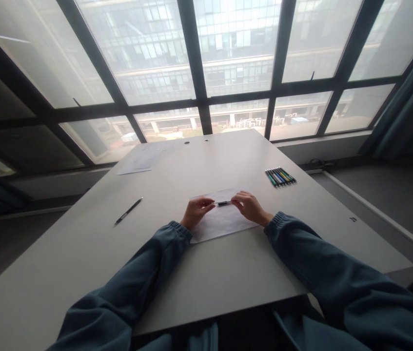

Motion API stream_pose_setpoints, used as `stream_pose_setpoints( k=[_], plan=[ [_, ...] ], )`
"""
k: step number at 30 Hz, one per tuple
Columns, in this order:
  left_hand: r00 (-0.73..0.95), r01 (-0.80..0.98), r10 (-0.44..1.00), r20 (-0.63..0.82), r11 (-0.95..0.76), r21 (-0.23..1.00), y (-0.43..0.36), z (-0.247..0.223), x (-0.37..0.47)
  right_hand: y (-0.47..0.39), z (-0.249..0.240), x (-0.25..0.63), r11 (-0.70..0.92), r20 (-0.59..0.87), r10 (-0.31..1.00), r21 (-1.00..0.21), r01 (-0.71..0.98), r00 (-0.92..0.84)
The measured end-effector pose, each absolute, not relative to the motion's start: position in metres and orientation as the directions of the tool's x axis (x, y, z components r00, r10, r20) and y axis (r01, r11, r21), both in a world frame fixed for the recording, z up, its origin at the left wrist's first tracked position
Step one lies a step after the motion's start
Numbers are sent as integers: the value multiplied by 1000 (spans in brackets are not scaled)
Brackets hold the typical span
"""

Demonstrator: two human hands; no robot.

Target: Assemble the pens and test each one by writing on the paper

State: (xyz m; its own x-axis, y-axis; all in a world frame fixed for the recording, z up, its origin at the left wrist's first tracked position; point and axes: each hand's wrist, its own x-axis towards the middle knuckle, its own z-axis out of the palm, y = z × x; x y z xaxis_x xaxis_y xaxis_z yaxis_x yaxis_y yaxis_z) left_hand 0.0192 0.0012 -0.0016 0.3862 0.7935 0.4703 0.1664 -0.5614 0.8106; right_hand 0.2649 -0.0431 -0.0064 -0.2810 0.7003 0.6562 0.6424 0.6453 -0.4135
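Over a white sheet of paper [223, 223], a slim pen [223, 203] with a dark middle part lies level between my two hands. My left hand [195, 211] pinches its left end with thumb and fingers. At the right end, my right hand [249, 207] grips it in the same way. The fingertips hide both ends of the pen, and its details are too small to make out. Left of the paper, a black pen [128, 211] lies slantwise on the table. A row of several pens [280, 177] with coloured barrels lies beyond my right hand.
The white table [191, 273] reaches forward to the windows [235, 48]. More paper [142, 158] lies at its far left. A small dark mark or item [353, 219] is near the right edge. A curtain [407, 102] hangs at the right.
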Motion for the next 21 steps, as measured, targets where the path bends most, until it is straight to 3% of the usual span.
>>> stream_pose_setpoints(
  k=[21],
  plan=[
    [549,257,619,562,-765,591,-9,9,23,-47,-2,255,703,643,648,-298,646,-409]
  ],
)
